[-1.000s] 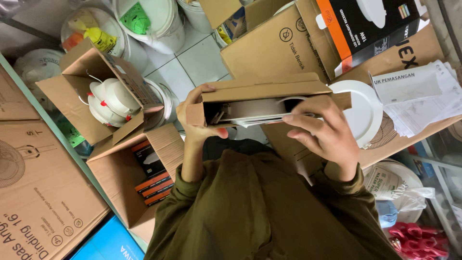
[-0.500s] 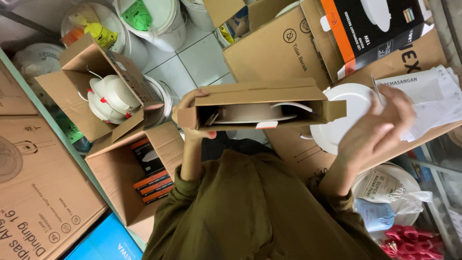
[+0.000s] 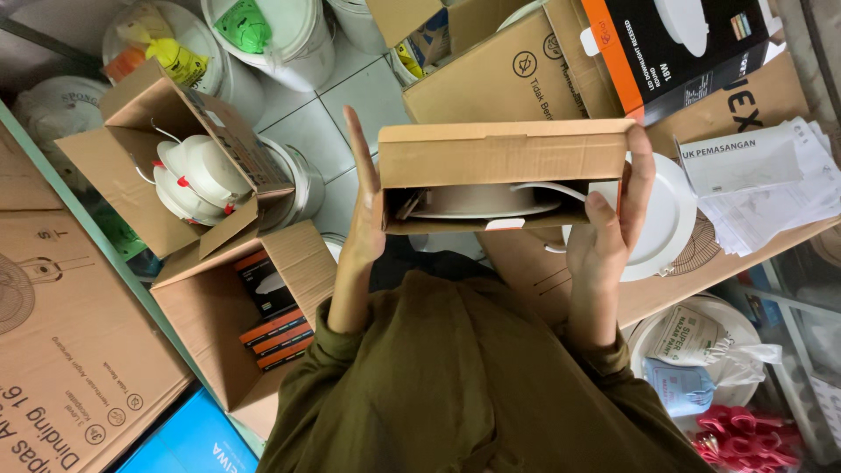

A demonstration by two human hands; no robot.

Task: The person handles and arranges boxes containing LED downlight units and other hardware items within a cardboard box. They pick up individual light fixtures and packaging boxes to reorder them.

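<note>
Flat brown cardboard box (image 3: 504, 175) sits mid-frame, open side toward the wearer, so the round white lamp (image 3: 482, 201) inside shows; left hand (image 3: 363, 219) braces nine o'clock, right hand (image 3: 609, 228) clasps three o'clock.

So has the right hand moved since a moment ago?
Yes. The right hand has come back left from over the round white lamp to grip the flat cardboard box.
</note>
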